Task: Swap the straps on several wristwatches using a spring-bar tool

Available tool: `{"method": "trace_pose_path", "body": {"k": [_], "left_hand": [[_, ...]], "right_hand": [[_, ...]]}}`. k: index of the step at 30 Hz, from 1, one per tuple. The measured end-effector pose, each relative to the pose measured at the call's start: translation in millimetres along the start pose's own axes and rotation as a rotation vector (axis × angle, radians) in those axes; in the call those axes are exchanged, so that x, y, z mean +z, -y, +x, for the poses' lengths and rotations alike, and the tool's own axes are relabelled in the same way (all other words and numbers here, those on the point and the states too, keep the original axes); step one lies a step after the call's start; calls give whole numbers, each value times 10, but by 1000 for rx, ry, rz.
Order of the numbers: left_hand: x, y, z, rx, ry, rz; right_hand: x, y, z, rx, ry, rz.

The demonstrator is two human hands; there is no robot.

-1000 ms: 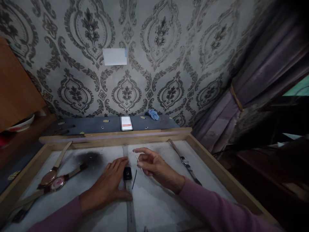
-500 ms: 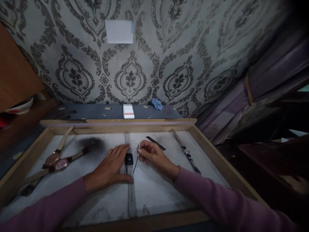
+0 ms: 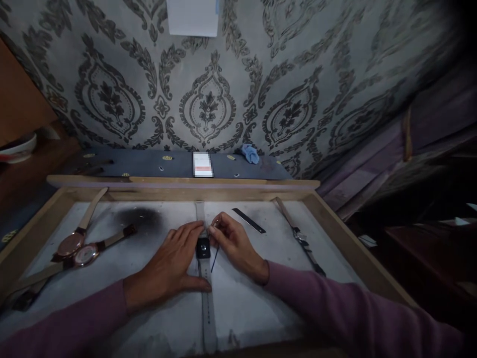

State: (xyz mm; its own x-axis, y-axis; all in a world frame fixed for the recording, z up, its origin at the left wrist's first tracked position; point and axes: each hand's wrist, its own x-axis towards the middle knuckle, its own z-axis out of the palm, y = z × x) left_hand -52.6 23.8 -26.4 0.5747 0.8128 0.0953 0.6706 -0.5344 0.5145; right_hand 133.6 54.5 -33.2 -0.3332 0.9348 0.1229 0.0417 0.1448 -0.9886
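A smartwatch (image 3: 203, 248) lies face-down or face-up, I cannot tell which, with its pale strap stretched lengthwise on the white surface. My left hand (image 3: 167, 268) holds it down from the left, fingertips at the upper strap and thumb across the lower strap. At its right edge, near the upper strap joint, my right hand (image 3: 233, 243) pinches a thin dark rod-like tool (image 3: 214, 259). The tool's lower end points down towards me; its upper end is mostly hidden by the fingers. A dark flat blade-like strip (image 3: 249, 221) lies right of that hand.
A wooden-rimmed tray (image 3: 186, 193) surrounds the work. Watches (image 3: 86, 254) with light straps lie at the left, another watch (image 3: 299, 235) at the right. Behind the rim are a phone (image 3: 202, 165) and a blue cloth (image 3: 250, 154), against a patterned wall.
My right hand has moved left to the smartwatch's edge, bringing the tool against or close to it. My left hand stays on the watch. The view has tipped down and come closer.
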Motion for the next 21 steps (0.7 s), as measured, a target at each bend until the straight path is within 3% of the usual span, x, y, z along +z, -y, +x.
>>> {"method": "trace_pose_path", "body": {"k": [21], "left_hand": [[-10, -27, 14, -27, 51, 2]], "right_hand": [[-27, 15, -5, 5, -1, -12]]}}
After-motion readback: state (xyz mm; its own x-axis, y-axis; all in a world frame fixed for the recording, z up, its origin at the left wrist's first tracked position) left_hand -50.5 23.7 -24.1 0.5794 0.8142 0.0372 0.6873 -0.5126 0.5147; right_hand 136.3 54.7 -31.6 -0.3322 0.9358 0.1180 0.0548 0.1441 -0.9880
